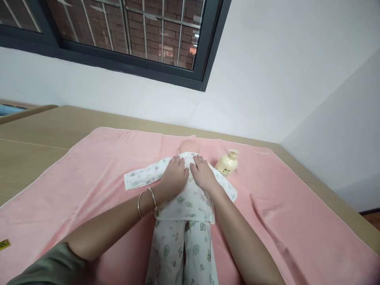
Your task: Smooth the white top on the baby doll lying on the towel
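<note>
A baby doll (189,146) lies stretched out, its bald head pointing away from me; no face shows. It wears a white printed top (185,204) and matching trousers (170,245), with the sleeves spread to both sides. My left hand (174,174) rests flat on the left of the doll's upper body, fingers extended. On the other side, my right hand (203,172) lies flat near the shoulder, fingers pointing toward the head. Neither hand grips anything. A cream pump bottle (227,163) stands or leans just beyond the right sleeve; its base is hidden.
A pink blanket (97,170) with some creases lies under the doll on a tan surface (32,158). White wall (252,87) and a dark-framed window (130,63) are behind. A small yellow label (4,244) shows at the left edge.
</note>
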### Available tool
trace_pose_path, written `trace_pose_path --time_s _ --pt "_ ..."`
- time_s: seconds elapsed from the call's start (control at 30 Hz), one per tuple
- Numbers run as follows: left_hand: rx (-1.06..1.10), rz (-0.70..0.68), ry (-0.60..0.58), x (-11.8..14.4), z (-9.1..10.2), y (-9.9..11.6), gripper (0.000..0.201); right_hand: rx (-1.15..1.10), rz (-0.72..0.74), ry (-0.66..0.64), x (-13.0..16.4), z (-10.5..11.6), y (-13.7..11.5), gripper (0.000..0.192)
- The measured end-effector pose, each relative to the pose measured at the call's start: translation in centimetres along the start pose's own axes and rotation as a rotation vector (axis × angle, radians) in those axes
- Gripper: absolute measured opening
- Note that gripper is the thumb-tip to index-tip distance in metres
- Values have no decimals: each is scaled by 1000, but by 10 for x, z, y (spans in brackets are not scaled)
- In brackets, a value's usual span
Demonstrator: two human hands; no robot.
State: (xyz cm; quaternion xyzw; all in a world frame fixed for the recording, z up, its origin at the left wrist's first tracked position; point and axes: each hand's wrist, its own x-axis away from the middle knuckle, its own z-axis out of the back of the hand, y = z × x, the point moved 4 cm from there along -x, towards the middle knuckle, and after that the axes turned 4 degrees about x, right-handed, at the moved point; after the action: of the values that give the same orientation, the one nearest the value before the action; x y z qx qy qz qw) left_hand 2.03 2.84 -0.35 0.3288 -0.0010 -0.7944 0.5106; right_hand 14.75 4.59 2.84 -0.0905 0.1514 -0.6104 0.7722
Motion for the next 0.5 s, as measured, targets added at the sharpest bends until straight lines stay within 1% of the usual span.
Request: trace_pose_path --time_s 0.07,0.13,0.2,0.37,0.43,0.5 --pt "9 -24 8 9 -2 9 50 -4 3 -3 -4 1 5 55" --pt "48 -26 -11 11 -2 12 51 24 3 14 -2 1 2 54" --pt "112 7 -39 5 0 6 50 72 3 52 6 0 -8 53" --pt "216 119 -132 -19 2 -24 54 163 31 123 27 -12 -32 51" --pt "208 147 -134 -23 1 -30 55 166 40 127 28 -14 -34 52" --pt "178 161 -115 -21 -1 -30 55 145 35 123 25 -13 -31 52"
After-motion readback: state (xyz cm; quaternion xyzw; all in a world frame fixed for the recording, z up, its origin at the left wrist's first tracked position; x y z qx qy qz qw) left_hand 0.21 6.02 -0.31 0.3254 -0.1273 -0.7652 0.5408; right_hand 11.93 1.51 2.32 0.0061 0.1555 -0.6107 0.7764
